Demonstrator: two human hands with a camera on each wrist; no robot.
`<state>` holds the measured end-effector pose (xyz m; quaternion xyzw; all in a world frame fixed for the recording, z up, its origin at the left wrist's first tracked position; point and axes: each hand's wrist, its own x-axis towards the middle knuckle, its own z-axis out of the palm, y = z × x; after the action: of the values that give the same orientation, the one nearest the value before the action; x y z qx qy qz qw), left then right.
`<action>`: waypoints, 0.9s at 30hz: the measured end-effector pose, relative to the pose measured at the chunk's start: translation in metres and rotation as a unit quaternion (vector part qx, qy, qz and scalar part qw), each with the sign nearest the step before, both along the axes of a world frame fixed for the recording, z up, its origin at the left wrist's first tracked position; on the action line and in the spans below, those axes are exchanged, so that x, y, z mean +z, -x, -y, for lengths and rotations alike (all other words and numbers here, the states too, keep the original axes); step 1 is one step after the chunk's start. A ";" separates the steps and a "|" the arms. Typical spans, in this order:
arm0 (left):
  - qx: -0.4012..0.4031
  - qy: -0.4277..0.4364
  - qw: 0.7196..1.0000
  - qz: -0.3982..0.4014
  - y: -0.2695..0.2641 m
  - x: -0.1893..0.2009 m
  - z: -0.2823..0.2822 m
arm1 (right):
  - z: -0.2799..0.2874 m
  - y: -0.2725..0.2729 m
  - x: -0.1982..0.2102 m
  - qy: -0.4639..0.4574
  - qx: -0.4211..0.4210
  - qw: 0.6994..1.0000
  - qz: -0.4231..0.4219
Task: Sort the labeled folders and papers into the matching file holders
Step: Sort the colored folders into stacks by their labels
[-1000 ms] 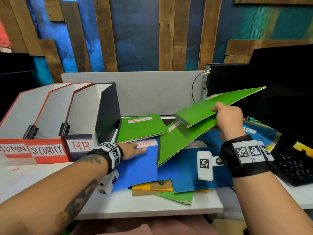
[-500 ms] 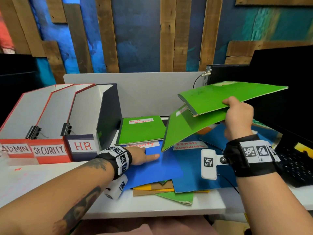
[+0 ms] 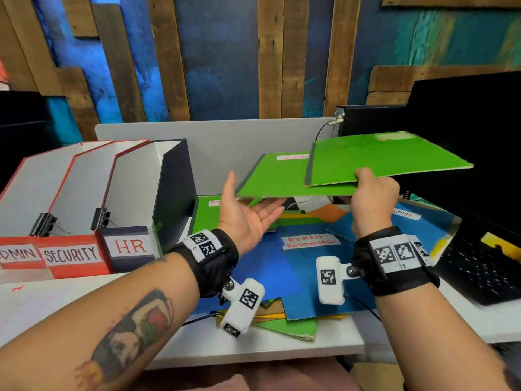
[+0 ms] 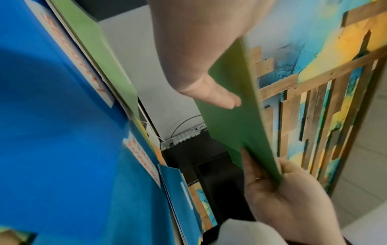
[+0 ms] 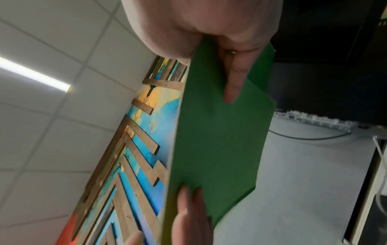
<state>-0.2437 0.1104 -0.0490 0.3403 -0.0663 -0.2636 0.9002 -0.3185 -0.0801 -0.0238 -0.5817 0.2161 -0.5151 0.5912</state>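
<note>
My right hand (image 3: pixel 372 193) pinches two green folders by their near edge and holds them level above the desk. The upper green folder (image 3: pixel 380 156) lies askew on the lower green folder (image 3: pixel 276 176), which carries a white label. My left hand (image 3: pixel 248 215) is palm up with straight fingers under the lower folder's left corner, thumb raised beside it. In the left wrist view those fingers (image 4: pixel 211 92) lie flat against the green underside (image 4: pixel 230 124). In the right wrist view a finger (image 5: pixel 232 79) lies along the green folder (image 5: pixel 220 140). Three holders stand at left: ADMIN (image 3: pixel 19 253), SECURITY (image 3: pixel 70 253), HR (image 3: pixel 129 245).
On the desk lies a pile: a blue folder labelled Human Resources (image 3: pixel 310 266), a green folder (image 3: pixel 205 213) by the HR holder, a blue ADMIN folder (image 3: pixel 417 224), and yellow, brown and orange sheets. A dark monitor (image 3: pixel 465 136) and laptop keyboard (image 3: pixel 473 272) crowd the right.
My left hand left the blue folder on the desk, rose and turned palm up under the lower green folder. My right hand lifted both green folders higher and levelled them.
</note>
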 end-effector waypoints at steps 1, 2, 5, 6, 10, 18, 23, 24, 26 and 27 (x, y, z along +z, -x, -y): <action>0.000 -0.011 1.000 0.007 0.003 0.001 0.003 | 0.004 0.000 0.000 0.015 -0.012 1.000 -0.014; 0.006 -0.030 0.999 0.011 0.005 0.002 0.008 | 0.010 0.000 -0.001 0.029 -0.020 0.999 -0.029; 0.024 -0.094 0.995 0.002 0.010 -0.005 0.027 | 0.023 0.005 -0.001 0.085 -0.019 0.992 -0.090; 0.027 -0.113 0.993 -0.010 0.011 -0.009 0.034 | 0.024 0.008 0.000 0.118 -0.018 0.986 -0.119; 0.018 -0.204 0.979 0.003 0.016 -0.035 0.059 | 0.025 0.021 0.009 0.214 -0.070 0.938 -0.264; -0.073 -0.266 0.961 0.028 0.038 -0.065 0.109 | 0.033 0.012 0.001 0.239 -0.063 0.932 -0.263; -0.134 -0.334 0.930 0.074 0.040 -0.052 0.123 | 0.034 0.005 -0.005 0.235 -0.042 0.938 -0.252; -0.131 -0.360 0.919 0.092 0.036 -0.051 0.124 | 0.034 0.003 -0.006 0.230 -0.036 0.939 -0.252; -0.121 -0.422 0.887 0.141 0.022 -0.052 0.122 | 0.034 0.001 -0.008 0.204 -0.015 0.947 -0.248; -0.100 -0.477 0.850 0.201 0.012 -0.053 0.119 | 0.033 0.000 -0.009 0.182 0.001 0.952 -0.245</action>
<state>-0.2554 -0.0081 -0.1019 0.7646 -0.1453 -0.2772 0.5634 -0.3187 -0.1135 -0.0327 -0.7880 0.2565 -0.3865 0.4049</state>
